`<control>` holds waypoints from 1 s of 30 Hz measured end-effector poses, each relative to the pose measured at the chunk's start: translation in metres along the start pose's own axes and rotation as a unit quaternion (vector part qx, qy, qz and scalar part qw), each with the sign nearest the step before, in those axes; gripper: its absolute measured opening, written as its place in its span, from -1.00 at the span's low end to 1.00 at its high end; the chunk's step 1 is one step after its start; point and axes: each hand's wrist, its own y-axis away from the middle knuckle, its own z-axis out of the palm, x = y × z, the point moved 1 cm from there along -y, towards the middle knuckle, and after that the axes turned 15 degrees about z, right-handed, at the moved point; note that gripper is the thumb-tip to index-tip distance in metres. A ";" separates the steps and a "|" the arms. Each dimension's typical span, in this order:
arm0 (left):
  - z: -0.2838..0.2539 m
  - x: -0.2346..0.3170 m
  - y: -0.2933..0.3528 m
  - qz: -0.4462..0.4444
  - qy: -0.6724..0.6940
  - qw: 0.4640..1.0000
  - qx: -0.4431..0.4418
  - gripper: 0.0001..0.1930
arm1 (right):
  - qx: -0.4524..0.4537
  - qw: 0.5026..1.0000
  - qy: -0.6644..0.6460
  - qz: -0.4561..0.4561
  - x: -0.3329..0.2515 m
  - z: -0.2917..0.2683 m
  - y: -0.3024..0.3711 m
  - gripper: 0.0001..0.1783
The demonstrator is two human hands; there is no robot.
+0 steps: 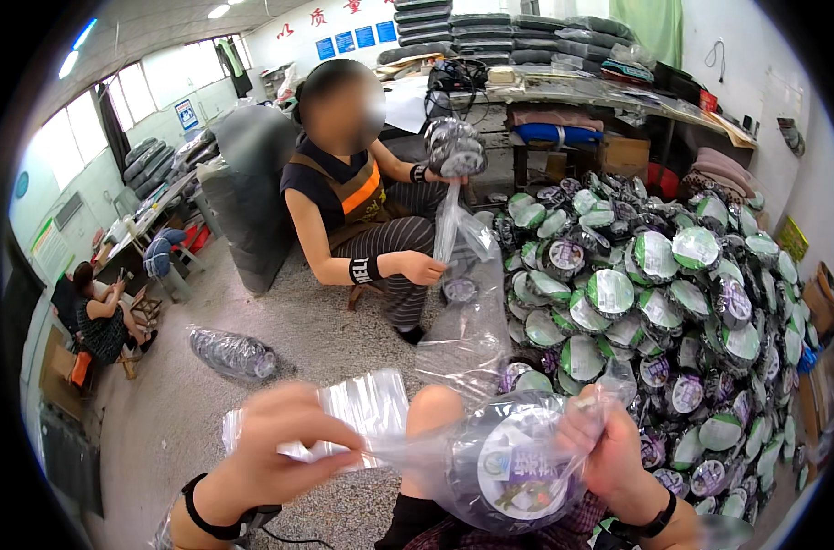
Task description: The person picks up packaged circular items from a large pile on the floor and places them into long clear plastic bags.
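Note:
A clear plastic bag (467, 435) stretches between my hands above my knees. Inside it lies a dark round pack with a round white-and-purple label (518, 467) facing up. My left hand (293, 440) pinches the bag's gathered end between thumb and fingers. At the other side, my right hand (605, 445) has its fingers closed round the bunched plastic. Behind my left hand is a stack of flat, shiny clear bags (367, 403). Whether the label is on the outermost pack of several, I cannot tell.
A big heap of round packs with green-and-white labels (609, 291) fills the right side. Opposite me a seated person (353, 183) holds several packs (455, 147) and a clear bag (449, 220). A filled bag (232, 353) lies on the floor (170, 412). Another person (105, 316) sits far left.

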 end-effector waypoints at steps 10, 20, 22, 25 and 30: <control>0.161 -0.013 -0.024 -0.104 0.427 0.897 0.051 -0.76 | -0.120 0.989 0.049 0.066 0.029 0.027 0.007 -0.65; 0.165 0.001 -0.045 -0.254 0.534 0.776 0.219 -0.71 | -0.169 0.928 0.325 0.060 0.024 0.044 0.006 -0.85; 0.176 -0.002 -0.037 -0.064 0.550 0.827 0.094 -0.65 | -0.098 0.951 0.288 0.045 0.015 0.033 -0.014 -0.84; 0.161 0.010 -0.044 -0.075 0.573 0.807 0.122 -0.56 | -0.161 0.846 0.503 -0.075 -0.020 0.050 -0.012 -0.80; 0.195 0.005 -0.046 0.016 0.301 0.928 0.221 -0.67 | -0.290 0.391 0.808 -0.333 -0.010 0.093 0.023 -0.72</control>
